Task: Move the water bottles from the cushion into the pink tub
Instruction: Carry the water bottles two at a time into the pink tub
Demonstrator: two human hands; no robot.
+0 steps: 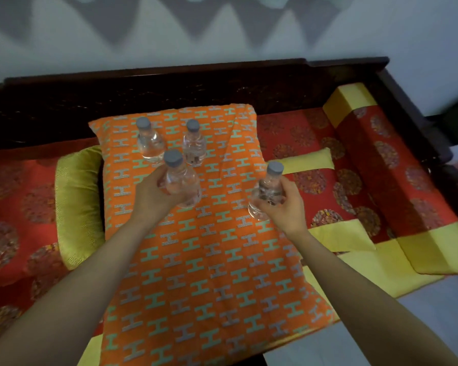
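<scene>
— Where is everything?
— The red seat (302,143) holds a big orange cushion (209,260). The back-left bottle (150,142) and back-right bottle (195,145) stand near its far end. I can't see the pink tub.
— And the hands?
— The left hand (154,198) has its grip curled round the near bottle (183,180). The right hand (287,208) has its grip wrapped round the tipped bottle (267,190), by the cushion's right edge.
— How to do it well?
— I think: hold the fat middles, keep the caps up, and lift without bumping the two standing ones.

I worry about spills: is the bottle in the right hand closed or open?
Closed: a grey cap sits on the neck of the bottle that the right hand holds.
</scene>
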